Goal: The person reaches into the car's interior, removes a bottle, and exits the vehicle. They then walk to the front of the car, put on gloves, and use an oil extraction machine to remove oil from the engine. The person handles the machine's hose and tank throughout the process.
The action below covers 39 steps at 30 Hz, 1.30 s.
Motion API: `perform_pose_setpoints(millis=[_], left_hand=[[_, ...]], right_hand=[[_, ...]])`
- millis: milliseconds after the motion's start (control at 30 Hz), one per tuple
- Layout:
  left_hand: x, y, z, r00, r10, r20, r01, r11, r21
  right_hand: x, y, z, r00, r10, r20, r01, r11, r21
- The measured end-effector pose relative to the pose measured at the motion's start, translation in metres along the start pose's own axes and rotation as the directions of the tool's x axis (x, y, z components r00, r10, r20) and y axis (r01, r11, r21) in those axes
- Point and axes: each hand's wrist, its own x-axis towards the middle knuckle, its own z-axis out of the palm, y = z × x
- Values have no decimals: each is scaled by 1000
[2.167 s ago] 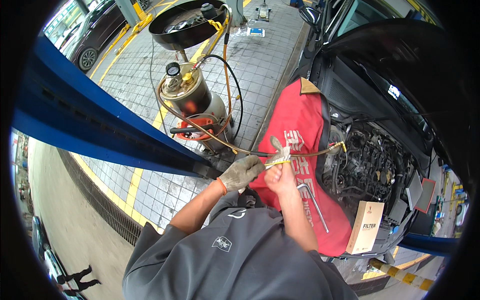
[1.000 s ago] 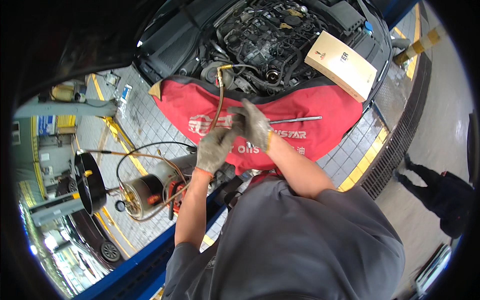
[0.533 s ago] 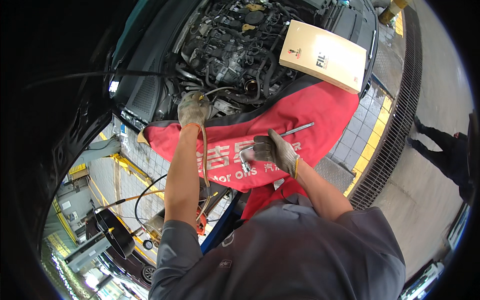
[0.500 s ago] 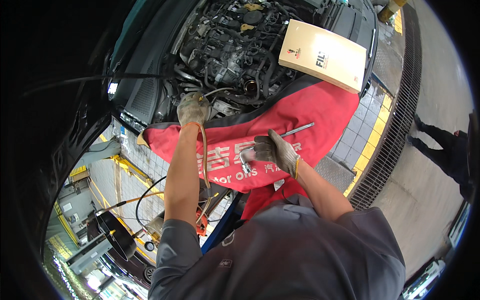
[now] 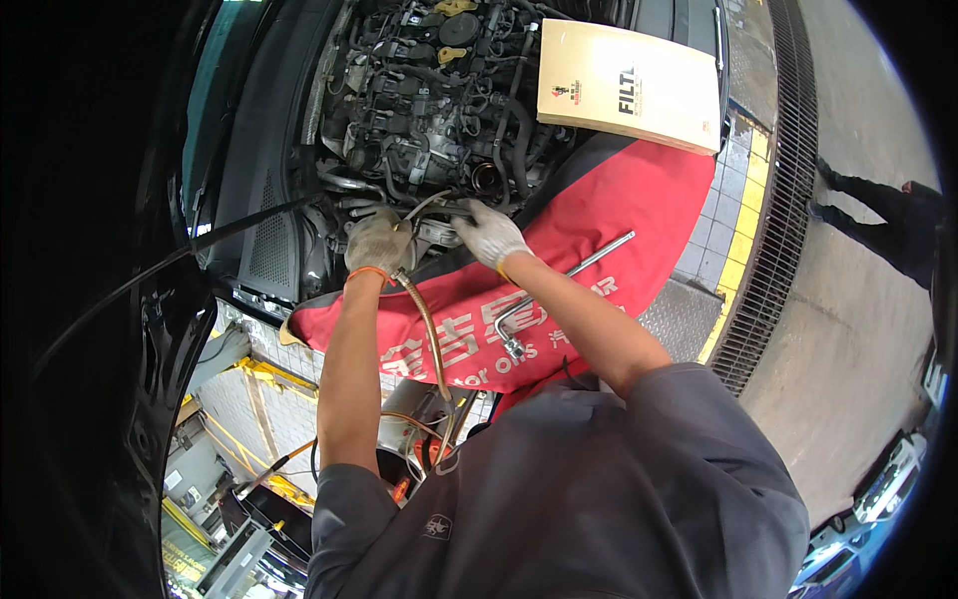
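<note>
My left hand (image 5: 377, 243), in a grey work glove, is closed around the fitting end of a brownish hose (image 5: 431, 329) at the near edge of the engine bay. The hose hangs from it over the red fender cover (image 5: 639, 215). A thin pale tube (image 5: 431, 200) arches from the left hand toward my gloved right hand (image 5: 489, 235), whose fingers are closed at its other end; the fingertips are partly hidden. Under my right forearm a bent chrome socket wrench (image 5: 589, 262) lies on the cover, its socket end toward me.
The exposed engine (image 5: 439, 130) lies beyond my hands, with a round opening (image 5: 486, 178) near the right hand. A yellowish filter box (image 5: 629, 85) rests on the car's front edge. A floor grate (image 5: 773, 220) runs along the right, and a person (image 5: 883, 215) stands beyond it.
My right hand has let go of the wrench, now lying on the fender cover, and has moved up and left to the thin tube. The left hand still holds the hose.
</note>
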Motion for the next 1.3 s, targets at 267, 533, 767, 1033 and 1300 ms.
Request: perform_pose_setpoints(millis=[267,533,767,1033,1300], left_hand=[[5,14,-19,971,224,85,-234,963,135],[13,21,-18,985,99,143,-108,993,53],[-14,-31,-67,850,525,-47,-494,824,278],[-5,-23,-49,967,256,18,-255,955,153],[21,39,-13,984,89,154,-115,980,163]], right_hand=[[91,-7,45,963,-267,30,240,804,-544],[90,7,50,976,-213,33,195,807,-558],[69,-34,48,867,-495,-58,429,800,-419],[75,-41,61,947,-306,-100,220,841,-494],[48,-12,53,965,-242,-98,182,893,-412]])
